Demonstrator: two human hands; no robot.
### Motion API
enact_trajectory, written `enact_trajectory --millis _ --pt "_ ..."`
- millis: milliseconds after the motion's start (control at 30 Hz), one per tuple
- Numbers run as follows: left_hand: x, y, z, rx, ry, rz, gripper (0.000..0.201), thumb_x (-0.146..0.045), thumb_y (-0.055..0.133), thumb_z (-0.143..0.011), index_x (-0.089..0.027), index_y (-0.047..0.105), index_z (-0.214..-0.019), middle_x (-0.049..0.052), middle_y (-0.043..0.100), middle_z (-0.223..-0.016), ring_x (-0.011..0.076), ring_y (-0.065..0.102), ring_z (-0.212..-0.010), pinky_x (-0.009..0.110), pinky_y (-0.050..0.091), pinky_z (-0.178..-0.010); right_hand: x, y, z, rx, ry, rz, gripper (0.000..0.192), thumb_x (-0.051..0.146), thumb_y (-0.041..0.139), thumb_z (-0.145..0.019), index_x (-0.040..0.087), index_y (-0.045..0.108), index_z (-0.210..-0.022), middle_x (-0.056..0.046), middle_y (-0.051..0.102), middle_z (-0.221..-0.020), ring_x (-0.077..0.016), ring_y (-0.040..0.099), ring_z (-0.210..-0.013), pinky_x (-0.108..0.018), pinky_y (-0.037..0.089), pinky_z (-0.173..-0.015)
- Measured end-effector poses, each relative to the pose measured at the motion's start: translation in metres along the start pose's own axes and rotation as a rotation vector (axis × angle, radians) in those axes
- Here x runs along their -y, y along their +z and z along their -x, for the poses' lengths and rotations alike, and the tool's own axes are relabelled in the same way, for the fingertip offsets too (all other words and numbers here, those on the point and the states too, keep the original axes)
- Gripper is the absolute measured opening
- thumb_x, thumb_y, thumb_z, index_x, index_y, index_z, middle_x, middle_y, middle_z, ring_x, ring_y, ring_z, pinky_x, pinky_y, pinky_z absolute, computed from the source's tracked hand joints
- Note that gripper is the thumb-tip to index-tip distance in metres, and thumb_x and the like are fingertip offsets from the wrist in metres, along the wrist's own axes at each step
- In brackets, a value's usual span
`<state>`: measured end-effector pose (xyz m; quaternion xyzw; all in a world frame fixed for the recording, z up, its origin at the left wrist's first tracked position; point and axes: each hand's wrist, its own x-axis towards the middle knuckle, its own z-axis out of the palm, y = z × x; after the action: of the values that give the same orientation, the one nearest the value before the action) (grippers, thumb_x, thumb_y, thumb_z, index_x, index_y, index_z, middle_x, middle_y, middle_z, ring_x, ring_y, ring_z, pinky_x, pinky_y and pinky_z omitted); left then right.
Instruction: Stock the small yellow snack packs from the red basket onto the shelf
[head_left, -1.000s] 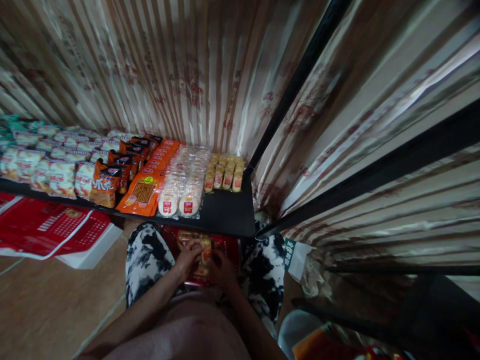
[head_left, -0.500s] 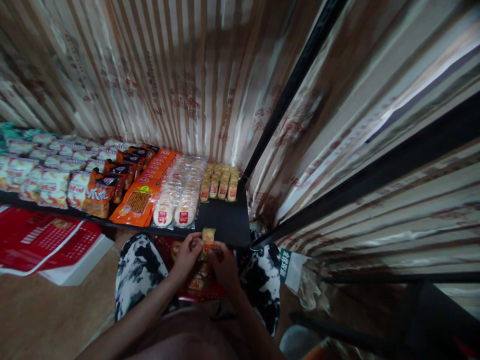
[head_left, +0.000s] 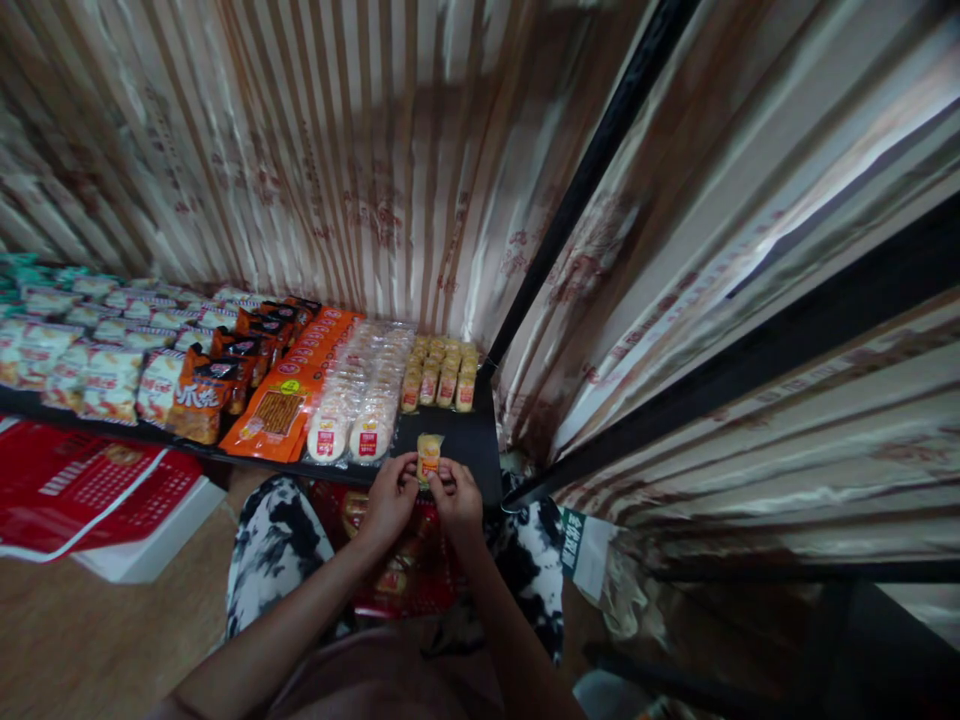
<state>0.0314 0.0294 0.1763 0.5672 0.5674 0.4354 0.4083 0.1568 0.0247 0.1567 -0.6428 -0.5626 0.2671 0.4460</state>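
Between my two hands is a small yellow wrapped snack point(head_left: 429, 456) with a red and orange label, held upright over the front edge of the black shelf point(head_left: 480, 440). My left hand point(head_left: 395, 492) pinches its left side and my right hand point(head_left: 456, 492) its right side. Behind it on the shelf stand rows of matching small snack packs point(head_left: 438, 380). To their left lie clear-wrapped round white rice crackers point(head_left: 352, 425) with red labels. Below my hands, a red bag point(head_left: 409, 570) on my lap holds more of the wrapped snacks.
Further left on the shelf are orange flat packs point(head_left: 277, 410), orange-black bags point(head_left: 201, 395) and white snack bags point(head_left: 109, 380). A black pole point(head_left: 555, 250) rises at the shelf's right corner. A red package point(head_left: 97, 480) lies lower left, and a pleated curtain point(head_left: 337, 150) hangs behind.
Both hands have moved forward and slightly right with the snack, from above the lap to over the shelf's front edge. The rows on the shelf look unchanged.
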Motion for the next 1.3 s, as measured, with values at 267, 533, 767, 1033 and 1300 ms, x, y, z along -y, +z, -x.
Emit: enact_trajectory --millis 267,533,767,1033,1300 --pt "0.008 0.013 -0.023 -0.044 0.036 -0.129 0.038 -0.007 0.047 -0.072 -0.016 0.057 -0.107 0.009 0.056 -0.106 0.0159 0.057 -0.091 0.035 0.046 -0.087 0.003 0.009 -0.023 -0.026 0.061 0.099 0.029 0.032 0.047 -0.078 0.017 0.061 -0.098 -0.005 0.06 -0.092 -0.0102 0.056 -0.057 -0.025 0.048 -0.062" --pt "0.01 0.028 -0.03 0.0 -0.011 -0.089 0.046 -0.007 0.047 -0.07 -0.014 0.051 -0.116 0.013 0.053 -0.117 0.0214 0.05 -0.11 0.039 0.042 -0.096 -0.011 0.023 -0.044 -0.057 0.092 0.045 0.026 0.031 0.047 -0.078 0.016 0.06 -0.095 -0.008 0.06 -0.093 -0.0131 0.061 -0.062 -0.028 0.051 -0.066" --pt "0.013 0.037 -0.04 0.035 0.01 -0.083 0.047 -0.003 0.043 -0.069 -0.013 0.055 -0.113 0.012 0.052 -0.125 0.0204 0.045 -0.12 0.037 0.029 -0.108 -0.02 0.032 -0.068 -0.078 0.08 0.058 0.03 0.033 0.046 -0.078 0.014 0.061 -0.096 -0.008 0.061 -0.092 -0.0146 0.06 -0.065 -0.029 0.05 -0.066" --pt "0.003 0.036 -0.061 0.086 -0.053 -0.11 0.044 -0.009 0.039 -0.077 -0.008 0.054 -0.118 0.014 0.05 -0.131 0.0191 0.043 -0.124 0.034 0.026 -0.11 -0.021 0.041 -0.088 -0.098 0.061 0.098 0.029 0.03 0.045 -0.079 0.014 0.061 -0.097 -0.008 0.062 -0.093 -0.0136 0.059 -0.068 -0.026 0.048 -0.068" --pt "-0.004 0.037 -0.073 0.097 -0.106 -0.106 0.042 -0.017 0.038 -0.082 -0.012 0.054 -0.121 0.011 0.049 -0.133 0.0185 0.041 -0.126 0.033 0.025 -0.109 -0.026 0.045 -0.103 -0.101 0.057 0.12 0.032 0.032 0.045 -0.079 0.013 0.061 -0.098 -0.009 0.063 -0.094 -0.0147 0.06 -0.07 -0.027 0.047 -0.069"
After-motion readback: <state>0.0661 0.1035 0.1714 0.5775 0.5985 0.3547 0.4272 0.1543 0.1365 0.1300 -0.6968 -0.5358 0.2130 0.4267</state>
